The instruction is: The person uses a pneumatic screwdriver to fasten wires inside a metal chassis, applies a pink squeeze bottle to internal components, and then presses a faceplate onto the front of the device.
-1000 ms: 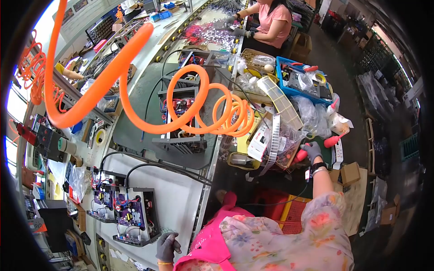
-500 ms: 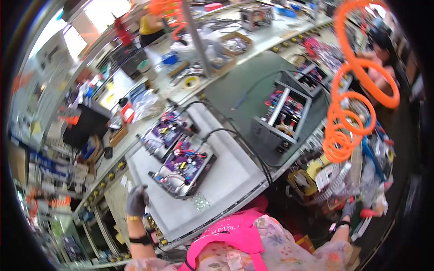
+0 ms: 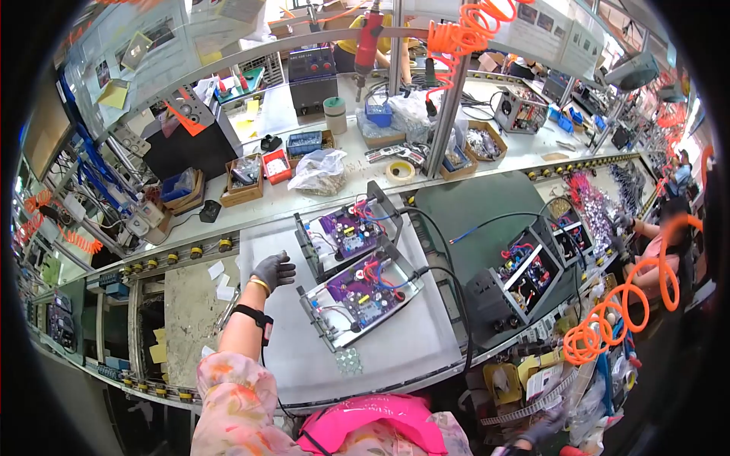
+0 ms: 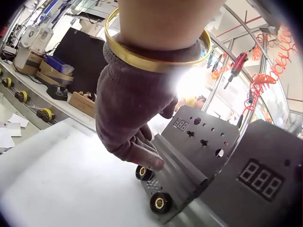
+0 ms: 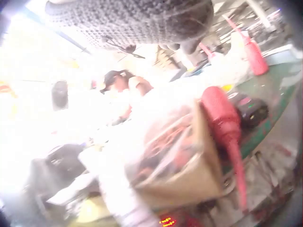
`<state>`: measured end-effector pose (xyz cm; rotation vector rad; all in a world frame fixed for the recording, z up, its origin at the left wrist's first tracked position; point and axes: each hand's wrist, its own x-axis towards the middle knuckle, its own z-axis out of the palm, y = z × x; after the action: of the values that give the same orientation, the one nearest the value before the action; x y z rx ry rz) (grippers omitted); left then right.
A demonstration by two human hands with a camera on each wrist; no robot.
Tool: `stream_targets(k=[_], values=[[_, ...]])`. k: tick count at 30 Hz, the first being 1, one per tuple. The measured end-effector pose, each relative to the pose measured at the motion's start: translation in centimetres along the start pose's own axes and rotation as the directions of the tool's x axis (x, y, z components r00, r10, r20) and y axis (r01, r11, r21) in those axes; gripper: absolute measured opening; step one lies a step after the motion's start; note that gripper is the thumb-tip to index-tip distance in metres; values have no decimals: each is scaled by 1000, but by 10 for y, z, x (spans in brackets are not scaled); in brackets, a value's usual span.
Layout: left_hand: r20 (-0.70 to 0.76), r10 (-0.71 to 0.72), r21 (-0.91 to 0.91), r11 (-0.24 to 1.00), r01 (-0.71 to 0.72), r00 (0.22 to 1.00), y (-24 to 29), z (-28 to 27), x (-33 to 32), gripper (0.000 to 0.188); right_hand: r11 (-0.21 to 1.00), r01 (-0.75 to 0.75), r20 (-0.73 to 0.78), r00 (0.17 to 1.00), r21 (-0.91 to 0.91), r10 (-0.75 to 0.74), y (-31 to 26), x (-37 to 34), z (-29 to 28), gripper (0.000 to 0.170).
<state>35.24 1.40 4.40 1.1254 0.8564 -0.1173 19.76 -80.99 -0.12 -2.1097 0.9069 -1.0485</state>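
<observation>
Dragging the nearer chassis (image 3: 363,295) is possible if you snag its black cable (image 3: 439,267) by the counter's (image 3: 295,353) front edge.
It sits behind that edge, your left hand (image 3: 274,270) beside it, loose, empty; right hand (image 5: 135,21) blurred, can't tell grip.

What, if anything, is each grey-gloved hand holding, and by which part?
Nothing appears held by the grey-gloved left hand, its fingers beside the dark metal chassis. For the blurred grey-gloved right hand, any hold cannot be told.
</observation>
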Motion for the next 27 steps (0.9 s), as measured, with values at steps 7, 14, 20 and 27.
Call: stream_targets(k=[7, 14, 20, 27], values=[[130, -125, 152, 983, 104, 984, -12, 26, 69, 81, 883, -108, 888, 10, 458, -459, -272, -197, 124, 41], [184, -147, -182, 966, 181, 972, -18, 39, 72, 90, 661, -734, 949, -297, -155, -107, -361, -290, 151, 36], [-106, -51, -568, 823, -18, 993, -76, 62, 111, 90, 532, -847, 949, -162, 7, -271, -359, -313, 145, 32], [-14, 36, -737, 675, -35, 999, -150, 5, 15, 80, 640, -769, 962, -163, 16, -220, -364, -306, 135, 31]])
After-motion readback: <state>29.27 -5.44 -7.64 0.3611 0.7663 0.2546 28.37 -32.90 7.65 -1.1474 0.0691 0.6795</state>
